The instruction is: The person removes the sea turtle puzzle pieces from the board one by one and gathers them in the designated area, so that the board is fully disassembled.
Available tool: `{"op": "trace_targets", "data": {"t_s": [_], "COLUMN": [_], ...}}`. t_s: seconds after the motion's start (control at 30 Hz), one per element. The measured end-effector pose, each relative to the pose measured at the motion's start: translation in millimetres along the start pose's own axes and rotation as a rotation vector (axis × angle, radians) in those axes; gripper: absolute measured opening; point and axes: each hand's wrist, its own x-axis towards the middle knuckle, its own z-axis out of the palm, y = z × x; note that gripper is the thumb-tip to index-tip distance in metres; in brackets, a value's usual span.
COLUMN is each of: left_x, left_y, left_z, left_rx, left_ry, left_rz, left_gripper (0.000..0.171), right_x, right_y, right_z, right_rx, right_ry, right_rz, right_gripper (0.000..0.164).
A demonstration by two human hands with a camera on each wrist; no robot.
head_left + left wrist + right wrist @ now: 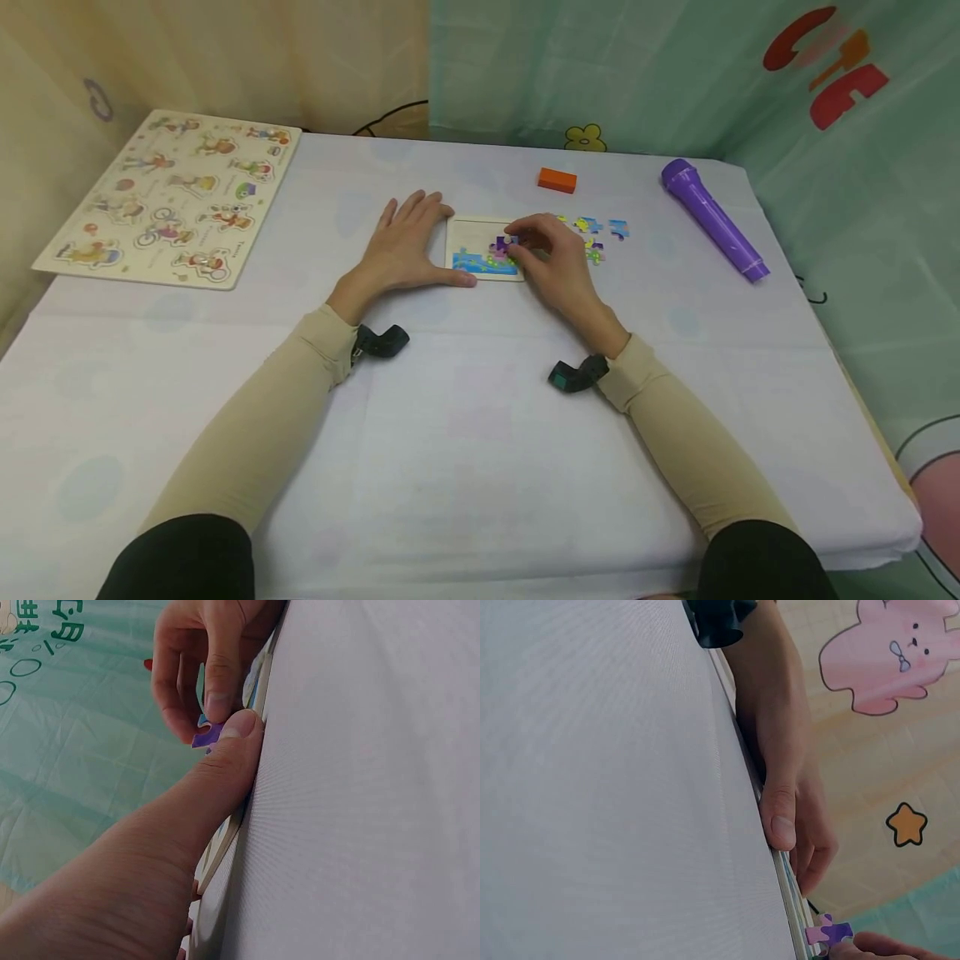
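Observation:
A small puzzle board (484,227) with a pale frame lies on the table, its lower part filled with blue and green pieces. My right hand (553,257) pinches a purple jigsaw piece (206,736) between thumb and fingertips, over the board's right half. In the right wrist view the jigsaw piece (829,932) shows purple and pink, tilted up from the board. My left hand (408,246) lies spread at the board's left side, the thumb along its near edge and the fingers reaching past its far left corner.
Several loose jigsaw pieces (592,227) lie right of the board. Behind them sits an orange block (557,180). A purple toy microphone (712,218) rests at the right, and a large picture board (176,200) at the far left. Curtains (600,75) hang along the table's back.

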Motion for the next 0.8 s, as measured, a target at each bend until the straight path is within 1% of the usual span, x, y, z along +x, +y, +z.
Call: {"op": "trace_targets", "data": {"t_s": [0.17, 0.27, 0.37, 0.43, 0.57, 0.7, 0.8], "left_x": [-1.2, -1.0, 0.1, 0.6, 0.8, 0.2, -0.9], "left_y": [-0.7, -0.9, 0.1, 0.5, 0.1, 0.5, 0.7], "left_z": [-0.3, 0.1, 0.8, 1.3, 1.6, 0.7, -0.5], "left_rx": [-0.005, -0.009, -0.014, -0.014, -0.009, -0.013, -0.013], "left_ry": [0.003, 0.003, 0.0, -0.003, -0.006, -0.007, -0.008], "left_rz": [0.005, 0.004, 0.002, -0.002, -0.006, -0.004, -0.006], "left_gripper": [0.115, 0.115, 0.115, 0.116, 0.115, 0.115, 0.115], "right_x": [0.1, 0.7, 1.5, 1.3, -3.3, -12.8, -21.6], "right_y": [-1.9, -3.5, -4.0, -2.1, 6.0, 16.4, 25.2], "right_z": [0.2, -3.0, -11.1, -19.3, -41.2, -67.0, -84.9], "right_rx": [0.045, 0.066, 0.067, 0.062, 0.053, 0.028, -0.013], "right_ry": [0.017, 0.058, 0.1, 0.118, 0.149, 0.191, 0.227], "right_rz": [0.047, 0.117, 0.194, 0.227, 0.265, 0.305, 0.345], "right_gripper": [0.026, 0.024, 0.024, 0.025, 0.026, 0.026, 0.027]}}
